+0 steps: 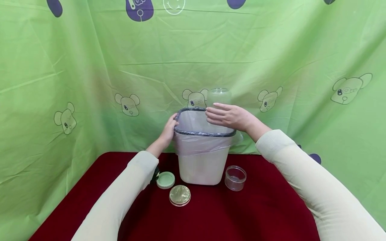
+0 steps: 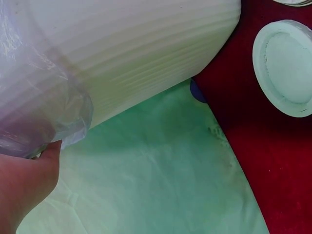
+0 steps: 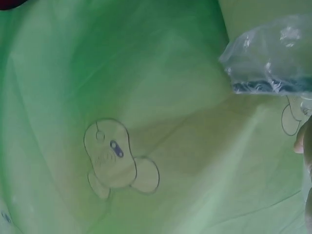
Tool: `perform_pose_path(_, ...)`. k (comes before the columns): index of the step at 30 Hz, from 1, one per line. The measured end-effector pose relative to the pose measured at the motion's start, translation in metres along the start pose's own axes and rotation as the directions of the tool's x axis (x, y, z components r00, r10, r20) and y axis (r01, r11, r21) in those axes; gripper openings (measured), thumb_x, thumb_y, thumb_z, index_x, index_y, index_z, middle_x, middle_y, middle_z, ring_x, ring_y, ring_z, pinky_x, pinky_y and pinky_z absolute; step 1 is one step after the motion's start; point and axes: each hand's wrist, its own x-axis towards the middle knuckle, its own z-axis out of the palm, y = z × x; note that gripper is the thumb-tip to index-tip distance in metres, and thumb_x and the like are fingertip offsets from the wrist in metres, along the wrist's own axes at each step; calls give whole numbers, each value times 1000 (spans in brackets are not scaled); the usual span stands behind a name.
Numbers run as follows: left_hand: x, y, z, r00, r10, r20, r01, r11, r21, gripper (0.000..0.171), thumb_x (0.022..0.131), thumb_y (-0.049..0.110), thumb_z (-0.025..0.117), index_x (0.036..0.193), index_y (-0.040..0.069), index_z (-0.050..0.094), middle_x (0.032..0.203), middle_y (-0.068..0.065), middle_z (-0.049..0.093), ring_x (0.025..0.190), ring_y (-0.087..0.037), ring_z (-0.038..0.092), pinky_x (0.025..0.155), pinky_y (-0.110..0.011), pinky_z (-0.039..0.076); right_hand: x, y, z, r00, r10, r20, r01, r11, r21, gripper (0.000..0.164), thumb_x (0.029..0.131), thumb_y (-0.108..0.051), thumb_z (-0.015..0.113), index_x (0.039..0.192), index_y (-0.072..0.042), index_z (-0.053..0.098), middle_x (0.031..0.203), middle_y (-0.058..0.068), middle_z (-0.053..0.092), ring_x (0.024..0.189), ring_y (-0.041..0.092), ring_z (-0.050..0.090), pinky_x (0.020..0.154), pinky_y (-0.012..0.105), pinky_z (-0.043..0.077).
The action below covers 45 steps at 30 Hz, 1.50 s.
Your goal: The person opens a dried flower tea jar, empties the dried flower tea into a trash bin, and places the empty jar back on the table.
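A white trash bin point(image 1: 203, 167), lined with a clear plastic bag point(image 1: 202, 144), stands upright with a dark band round its rim. My left hand point(image 1: 169, 129) grips the rim and liner on the left side; in the left wrist view its thumb point(image 2: 51, 156) lies against the bag. Over the bin's right part, my right hand point(image 1: 232, 117) holds a clear jar point(image 1: 219, 96), its fingers across the near side. The jar's upper end rises above the hand, and its lower part overlaps the bin's opening. Only a sliver of the right hand point(image 3: 306, 146) appears in the right wrist view.
On the dark red tablecloth point(image 1: 241, 214), a clear round container point(image 1: 235, 179) stands right of the bin. A pale green lid point(image 1: 165, 180) and a gold-coloured round lid point(image 1: 180, 195) lie at front left. A green patterned curtain point(image 1: 150, 50) hangs close behind the bin.
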Motion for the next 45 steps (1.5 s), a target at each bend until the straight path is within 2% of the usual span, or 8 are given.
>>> perform_pose_path(7,-6,8,-2,999,-30,19,31,999,-43,56,85,12,34,140,8,22,139,-14,25,94,-28,38,67,-26,33,-1,-4,-3,982,181,45,-186,968,167,66,74,12,50,135,-10,35,140,9,29,130,24,16,104,40,6)
perform_pose_path(12,-18,23,1,999,-14,30,15,1000,-15,56,85,10,32,140,5,20,138,-18,25,74,-17,39,61,-23,33,-6,-5,-5,922,379,82,-384,864,326,75,67,19,49,134,-8,33,139,10,30,130,25,15,104,41,5)
perform_pose_path(18,-21,29,1,999,-13,34,13,1000,-3,56,85,9,32,140,5,20,137,-19,26,63,-11,35,58,-21,33,-9,-3,-7,779,617,114,-586,650,484,78,57,19,51,129,-6,34,133,11,34,128,25,19,103,43,6)
perform_pose_path(23,-16,25,-1,1000,-15,24,15,1000,-8,57,84,10,32,139,4,20,137,-18,26,65,-13,36,58,-22,33,-8,-1,-9,678,721,141,-649,499,574,82,49,17,53,127,-5,36,130,12,37,126,27,23,103,45,7)
perform_pose_path(27,-7,13,-2,1000,-20,15,20,1000,-9,57,84,12,33,140,8,22,137,-15,28,65,-13,36,58,-22,33,-9,-1,-10,584,784,210,-678,328,658,86,45,17,58,125,-5,37,127,13,39,122,29,29,103,44,6)
perform_pose_path(39,0,1,0,1000,4,-2,-4,1000,14,58,83,17,35,139,10,24,136,-12,30,69,-15,37,60,-24,34,-19,3,-19,342,776,531,-638,-223,737,88,51,9,72,129,-2,34,123,17,40,112,32,34,93,48,27)
perform_pose_path(41,0,1,0,1000,3,-1,-3,1000,8,58,83,16,35,139,10,24,136,-12,30,71,-15,38,60,-24,34,-21,5,-21,314,761,568,-616,-292,731,89,50,9,73,129,-2,33,121,17,41,109,32,37,91,49,30)
perform_pose_path(45,1,1,-1,1000,2,2,-2,1000,8,58,83,16,35,139,9,24,136,-12,29,72,-16,38,60,-24,34,-25,6,-24,276,738,616,-595,-372,712,91,51,8,74,130,-1,30,121,16,41,104,31,40,89,49,32)
